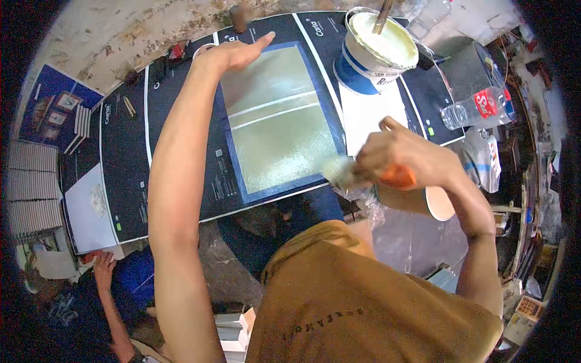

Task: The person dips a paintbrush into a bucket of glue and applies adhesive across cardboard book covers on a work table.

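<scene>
My right hand (pixel 405 156) is closed around the orange handle of a paintbrush (pixel 340 172), its bristles blurred at the lower right edge of a greenish-grey sheet. That sheet (pixel 272 91) has white lines across its middle and a blue border (pixel 331 136); its lower half shines as if wet. My left hand (pixel 239 54) rests at the sheet's upper left corner, one digit stretched out to the right and the other fingers partly hidden. Black printed boards (pixel 175 115) lie underneath.
A bucket (pixel 357 69) of pale paste with a stick (pixel 382 17) stands at the back right, by a white sheet (pixel 369 118). Further right lies a plastic bottle (pixel 481 107). A round tub (pixel 404 201) is below my right hand. Another person's hand (pixel 104 269) is at left, near stacked boards (pixel 35 187).
</scene>
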`<state>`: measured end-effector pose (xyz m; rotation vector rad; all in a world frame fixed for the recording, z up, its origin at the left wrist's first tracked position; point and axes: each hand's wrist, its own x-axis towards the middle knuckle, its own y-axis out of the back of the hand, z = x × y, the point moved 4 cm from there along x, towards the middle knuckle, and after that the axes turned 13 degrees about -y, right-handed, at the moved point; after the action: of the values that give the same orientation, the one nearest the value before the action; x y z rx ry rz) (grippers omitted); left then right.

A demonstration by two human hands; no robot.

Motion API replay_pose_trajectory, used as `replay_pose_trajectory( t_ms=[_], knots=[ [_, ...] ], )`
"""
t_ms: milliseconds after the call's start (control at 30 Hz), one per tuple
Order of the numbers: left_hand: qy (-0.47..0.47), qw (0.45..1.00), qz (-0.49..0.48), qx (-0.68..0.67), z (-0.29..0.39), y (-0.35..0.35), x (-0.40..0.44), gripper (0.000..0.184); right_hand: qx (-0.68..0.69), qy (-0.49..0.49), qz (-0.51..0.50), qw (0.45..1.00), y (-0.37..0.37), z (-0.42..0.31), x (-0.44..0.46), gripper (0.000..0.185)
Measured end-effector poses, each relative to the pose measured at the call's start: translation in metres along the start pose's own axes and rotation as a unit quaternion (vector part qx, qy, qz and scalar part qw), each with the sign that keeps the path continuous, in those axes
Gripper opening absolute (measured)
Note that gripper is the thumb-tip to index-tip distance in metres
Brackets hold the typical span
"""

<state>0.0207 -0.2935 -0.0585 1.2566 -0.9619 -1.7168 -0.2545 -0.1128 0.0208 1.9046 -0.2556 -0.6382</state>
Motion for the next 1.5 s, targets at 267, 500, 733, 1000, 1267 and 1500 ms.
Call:
replay_pose_trajectory(
  t_ms=[267,500,733,1000,1267,1500],
  knots=[
    [0.007,1.0,-0.006,-0.013,0.004,-0.002,0.01,0.102,-0.02,0.043,0.178,0.983,-0.006,0.035,0.032,0.021],
    [-0.135,0.941,0.311,-0.015,-0.012,-0.019,-0.061,0.06,0.143,-0.11,0.206,0.962,0.044,0.019,-0.031,0.02],
    [-0.126,0.984,0.115,0.06,0.051,-0.082,-0.198,0.067,0.264,-0.287,0.463,0.796,0.018,0.046,0.113,0.051],
    [-0.082,0.991,0.107,0.021,0.054,-0.087,-0.197,0.069,0.17,-0.346,0.444,0.809,-0.001,0.095,0.122,0.051],
    [-0.115,0.976,0.18,-0.031,0.049,-0.092,-0.197,0.062,0.156,-0.14,0.394,0.895,0.054,0.092,0.141,0.037],
    [-0.102,0.974,0.195,-0.056,0.038,-0.099,-0.199,0.068,0.024,-0.195,0.341,0.919,0.11,0.148,0.204,0.036]
  ],
)
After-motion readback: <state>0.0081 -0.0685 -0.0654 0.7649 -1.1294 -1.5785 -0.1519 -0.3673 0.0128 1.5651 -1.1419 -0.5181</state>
